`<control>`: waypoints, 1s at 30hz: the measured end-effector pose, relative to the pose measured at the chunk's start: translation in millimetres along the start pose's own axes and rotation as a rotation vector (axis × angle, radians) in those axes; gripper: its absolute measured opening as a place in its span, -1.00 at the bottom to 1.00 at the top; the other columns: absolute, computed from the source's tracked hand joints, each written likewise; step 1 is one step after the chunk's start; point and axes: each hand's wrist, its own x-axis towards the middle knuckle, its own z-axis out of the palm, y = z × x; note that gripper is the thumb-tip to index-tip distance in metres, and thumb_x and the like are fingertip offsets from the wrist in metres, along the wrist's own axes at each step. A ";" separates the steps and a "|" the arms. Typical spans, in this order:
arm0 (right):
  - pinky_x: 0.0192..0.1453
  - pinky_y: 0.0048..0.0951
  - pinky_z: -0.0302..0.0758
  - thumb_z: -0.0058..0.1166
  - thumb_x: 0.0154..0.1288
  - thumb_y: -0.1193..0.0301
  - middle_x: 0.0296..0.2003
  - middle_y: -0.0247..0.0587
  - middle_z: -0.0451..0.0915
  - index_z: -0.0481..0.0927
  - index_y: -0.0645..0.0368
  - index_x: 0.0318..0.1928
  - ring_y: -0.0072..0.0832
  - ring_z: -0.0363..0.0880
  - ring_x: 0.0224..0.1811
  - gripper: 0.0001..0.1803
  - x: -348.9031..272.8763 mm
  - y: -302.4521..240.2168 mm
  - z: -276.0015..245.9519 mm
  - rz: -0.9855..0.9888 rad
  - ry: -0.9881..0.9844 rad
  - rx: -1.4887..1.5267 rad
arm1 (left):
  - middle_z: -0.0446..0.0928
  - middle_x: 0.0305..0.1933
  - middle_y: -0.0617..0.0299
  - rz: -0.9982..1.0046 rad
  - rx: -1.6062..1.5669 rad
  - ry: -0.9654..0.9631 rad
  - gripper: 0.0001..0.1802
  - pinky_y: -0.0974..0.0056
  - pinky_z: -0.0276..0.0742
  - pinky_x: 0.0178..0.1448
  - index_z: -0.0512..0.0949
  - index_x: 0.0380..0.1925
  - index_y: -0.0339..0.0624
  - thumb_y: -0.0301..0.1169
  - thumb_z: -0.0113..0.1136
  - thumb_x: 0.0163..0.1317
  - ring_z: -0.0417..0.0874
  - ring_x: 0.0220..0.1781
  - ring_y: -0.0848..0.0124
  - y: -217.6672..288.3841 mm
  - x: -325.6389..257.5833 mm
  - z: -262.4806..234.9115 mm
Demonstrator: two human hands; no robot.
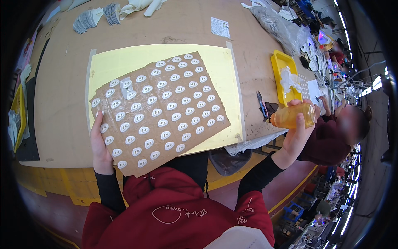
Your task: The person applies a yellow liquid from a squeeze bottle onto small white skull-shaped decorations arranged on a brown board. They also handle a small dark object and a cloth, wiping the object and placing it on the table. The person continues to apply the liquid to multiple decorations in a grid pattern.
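Brown cardboard (161, 103) dotted with white 2-spotted ovals (163, 123): left hand (100, 145), fingers gripping its edge; right hand (295, 140), fingers clasping an amber bottle (286, 118).

Free tabletop (64, 95) left, tray (282, 62) obstructing right

The cardboard sheet (151, 122) looks wrinkled, the plastic bottle (290, 116) glossy.

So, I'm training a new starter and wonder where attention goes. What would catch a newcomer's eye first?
Probably the brown sheet dotted with white oval pieces, askew over a pale yellow sheet mid-picture, its left edge gripped by the left hand. Next, the amber bottle held in the right hand, at the right, and the bright yellow tray on the table beyond it.
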 end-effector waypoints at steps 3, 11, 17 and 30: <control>0.14 -0.32 0.43 0.30 0.12 0.38 -0.16 -0.05 0.56 0.33 0.27 0.11 -0.30 0.53 -0.03 -0.41 0.1 0.6 -0.8 0.000 0.008 0.001 | 0.52 0.06 0.03 0.005 0.007 0.007 -0.55 0.19 0.56 0.10 0.32 0.18 -0.25 -0.26 0.01 0.39 0.61 0.03 0.28 0.3 -0.3 0.4; 0.19 -0.27 0.42 0.20 0.24 0.31 -0.13 -0.03 0.54 0.25 0.18 0.17 -0.26 0.51 0.04 -0.43 0.7 3.4 -7.2 -0.011 -0.060 -0.069 | 0.51 0.07 0.03 0.012 0.008 -0.001 -0.55 0.19 0.55 0.11 0.32 0.18 -0.25 -0.25 0.01 0.39 0.60 0.04 0.28 0.1 -0.3 -0.2; 0.20 -0.25 0.41 0.20 0.24 0.31 -0.12 -0.03 0.54 0.24 0.19 0.18 -0.26 0.50 0.05 -0.42 0.0 3.7 -7.1 -0.001 -0.065 -0.059 | 0.52 0.07 0.04 -0.005 -0.003 -0.009 -0.57 0.18 0.56 0.11 0.34 0.17 -0.24 -0.25 0.00 0.40 0.61 0.03 0.27 0.2 0.0 -0.7; 0.13 -0.33 0.44 0.28 0.13 0.41 -0.15 -0.04 0.56 0.34 0.26 0.10 -0.30 0.54 -0.03 -0.44 -0.2 2.6 -0.8 0.010 -0.012 0.014 | 0.53 0.07 0.02 0.008 0.016 0.005 -0.57 0.17 0.57 0.10 0.35 0.16 -0.26 -0.25 -0.02 0.41 0.62 0.03 0.27 0.0 0.0 0.4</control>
